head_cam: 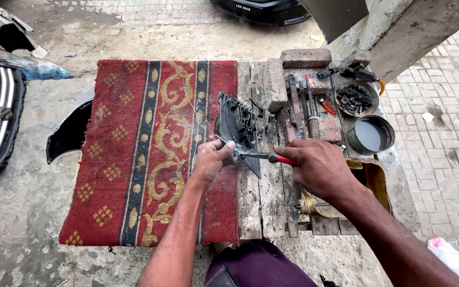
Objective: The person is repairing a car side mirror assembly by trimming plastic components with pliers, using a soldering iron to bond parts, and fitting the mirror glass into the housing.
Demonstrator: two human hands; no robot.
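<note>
Purple-clad lap [261, 266] at the bottom edge is closest to my view, forearms running up from it. Right hand [320, 167] has its fingers curled tight around a red-handled tool [280, 158], and the metal tip pokes left into a black plastic part [237, 130]. Left hand [211, 159] pinches that part's lower edge between thumb and fingertips, the fingers closed on it.

The black plastic part sits tilted up on edge, right where the red patterned rug [150, 154] meets the bare planks of the wooden bench [269, 196]. It looks roughly triangular, with ribs and clips on the face turned toward me, and a wisp of smoke near the tool tip.

Right of the part: a shallow round bowl [354, 99] full of small black bits, and just below it a round tin [370, 135] holding grey liquid. Between the part and the bowl lie a few hand tools [306, 101], with a brick [305, 57] beyond them.
</note>
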